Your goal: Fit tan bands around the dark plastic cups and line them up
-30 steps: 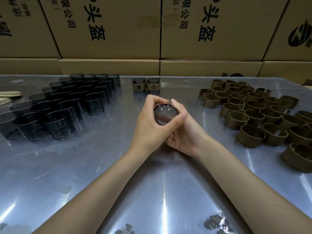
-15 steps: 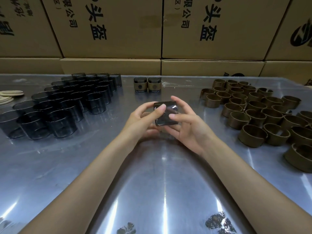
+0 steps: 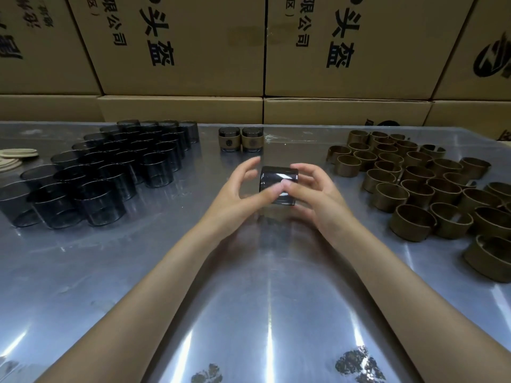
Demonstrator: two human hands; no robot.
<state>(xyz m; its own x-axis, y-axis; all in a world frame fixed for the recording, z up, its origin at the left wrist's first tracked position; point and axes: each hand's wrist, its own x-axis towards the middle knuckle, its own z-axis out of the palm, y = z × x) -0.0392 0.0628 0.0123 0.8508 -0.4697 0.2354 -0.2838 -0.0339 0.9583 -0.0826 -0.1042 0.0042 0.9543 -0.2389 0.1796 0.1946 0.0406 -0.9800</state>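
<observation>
A dark plastic cup (image 3: 279, 178) is held above the middle of the metal table (image 3: 138, 272), seen from the side. My right hand (image 3: 318, 194) grips it, fingers curled over its right side and thumb across the front. My left hand (image 3: 237, 192) touches its lower left with the thumb, the other fingers spread and lifted off. Several bare dark cups (image 3: 110, 167) stand in a cluster at the left. Several tan bands (image 3: 414, 183) lie at the right. Two banded cups (image 3: 240, 139) stand side by side at the back centre.
Stacked cardboard boxes (image 3: 179, 51) with printed characters form a wall behind the table. Pale flat discs (image 3: 16, 154) lie at the far left edge. The shiny tabletop reflects lights in front of my forearms.
The cup turned from mouth-up in my left hand to lying sideways, passing to my right hand. My left fingers have opened off it and both hands rose slightly towards the back.
</observation>
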